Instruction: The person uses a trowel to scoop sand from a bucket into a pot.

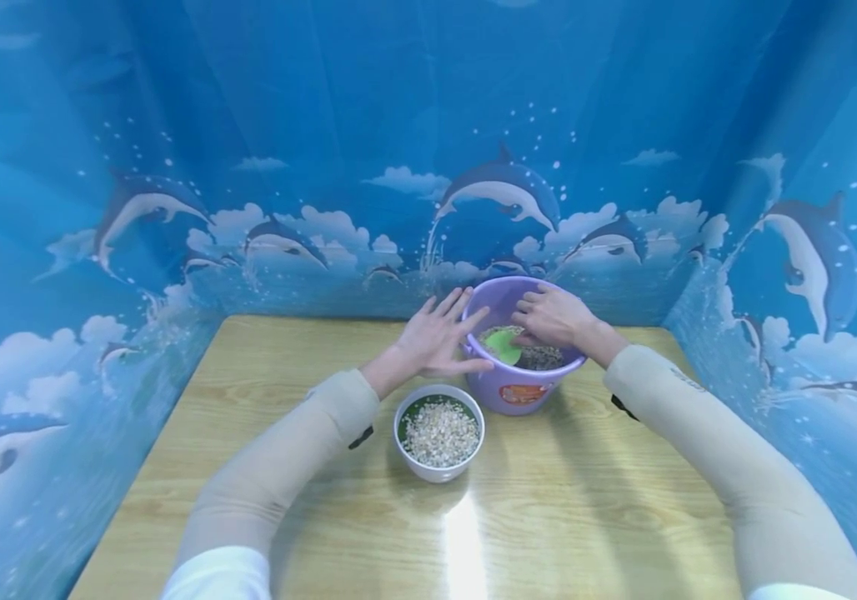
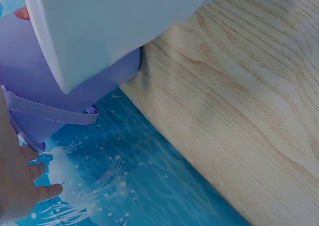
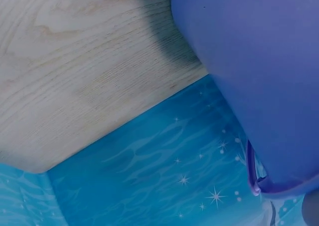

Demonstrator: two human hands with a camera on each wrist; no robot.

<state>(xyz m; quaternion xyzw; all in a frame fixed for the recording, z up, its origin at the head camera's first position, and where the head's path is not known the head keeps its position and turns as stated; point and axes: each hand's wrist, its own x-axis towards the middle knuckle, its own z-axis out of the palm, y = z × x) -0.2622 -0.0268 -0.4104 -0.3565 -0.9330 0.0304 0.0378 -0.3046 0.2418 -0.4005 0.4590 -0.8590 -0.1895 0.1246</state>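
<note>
A purple bucket [image 1: 526, 385] with an orange label stands towards the back of the table and holds a layer of small grey and tan pebbles [image 1: 541, 358]. My right hand [image 1: 554, 318] reaches over its rim and grips a green scoop [image 1: 503, 346], whose blade lies at the pebbles. At the bucket's left rim, my left hand [image 1: 439, 337] rests with fingers spread and straight. Just in front sits a white bowl [image 1: 436, 474] with pale pebbles [image 1: 441, 433] over a green inside. The bucket wall [image 3: 264, 71] fills much of the right wrist view, where the scoop is hidden.
A wooden table [image 1: 308, 517] carries the bucket and bowl. Blue curtains with dolphins [image 1: 503, 187] enclose its back and sides. The bucket's purple handle [image 2: 55, 112] hangs down beside its rim in the left wrist view.
</note>
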